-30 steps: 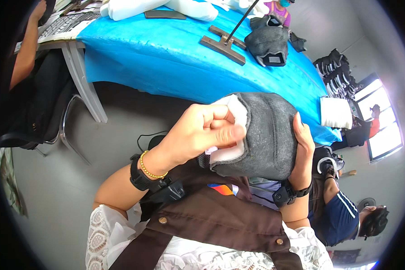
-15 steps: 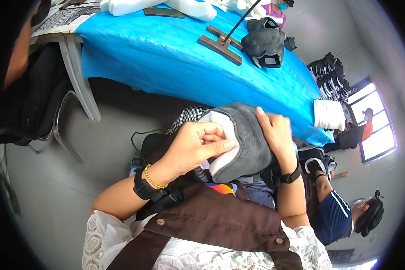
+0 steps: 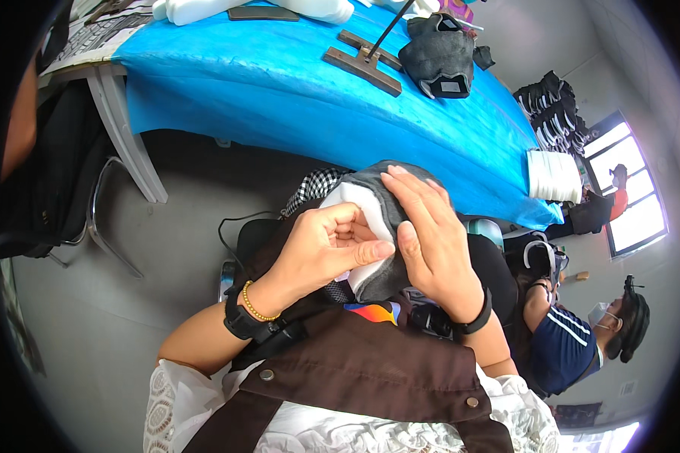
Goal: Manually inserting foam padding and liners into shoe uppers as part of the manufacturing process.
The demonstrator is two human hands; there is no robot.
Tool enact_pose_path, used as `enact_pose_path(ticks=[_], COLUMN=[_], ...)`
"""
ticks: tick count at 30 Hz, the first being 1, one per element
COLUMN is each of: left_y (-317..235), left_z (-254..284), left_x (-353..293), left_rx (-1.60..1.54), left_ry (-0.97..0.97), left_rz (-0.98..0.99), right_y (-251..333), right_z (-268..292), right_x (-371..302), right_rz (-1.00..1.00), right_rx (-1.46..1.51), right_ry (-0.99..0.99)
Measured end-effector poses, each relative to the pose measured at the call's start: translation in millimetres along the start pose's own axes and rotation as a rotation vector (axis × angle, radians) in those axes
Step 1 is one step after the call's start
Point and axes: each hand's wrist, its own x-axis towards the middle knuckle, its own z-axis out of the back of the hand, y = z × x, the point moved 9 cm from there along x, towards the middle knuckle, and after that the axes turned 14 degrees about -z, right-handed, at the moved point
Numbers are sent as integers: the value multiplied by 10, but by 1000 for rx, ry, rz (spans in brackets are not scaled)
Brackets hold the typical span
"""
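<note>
A dark grey fabric piece [image 3: 381, 283], rounded and hollow, is held over my lap. Along its opening on the left runs a thick white edge [image 3: 375, 211]. My left hand [image 3: 321, 245] grips this white edge, thumb in front and fingers curled inside the opening. Across the grey outer side lies my right hand [image 3: 438, 245], fingers stretched out, palm facing the fabric. Much of the piece's right side is hidden by that hand. Black-and-white checked cloth [image 3: 315, 185] shows just behind the piece.
A table with a blue cover [image 3: 279, 90] stands ahead, bearing a metal stand [image 3: 366, 60], grey fabric pieces [image 3: 438, 64], a dark flat slab [image 3: 263, 13] and white padded shapes [image 3: 310, 9]. Stacked white pieces [image 3: 555, 175] are at right. A masked person [image 3: 563, 340] sits nearby, right.
My right hand has moved left from the far side of the grey piece and now lies across its top. The left hand keeps its grip on the white edge.
</note>
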Motion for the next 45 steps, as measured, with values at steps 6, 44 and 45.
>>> enact_pose_path(ticks=[6, 44, 45], left_y=[142, 64, 71], left_z=[172, 303, 308], left_x=[-34, -59, -69], left_rx=[141, 589, 589], left_ry=[-125, -206, -205], left_rz=[9, -90, -90], right_y=[-12, -144, -140], right_z=[-163, -507, -519], right_x=[38, -14, -21], right_rz=[41, -17, -23], right_rx=[97, 136, 113], right_ry=[6, 45, 51])
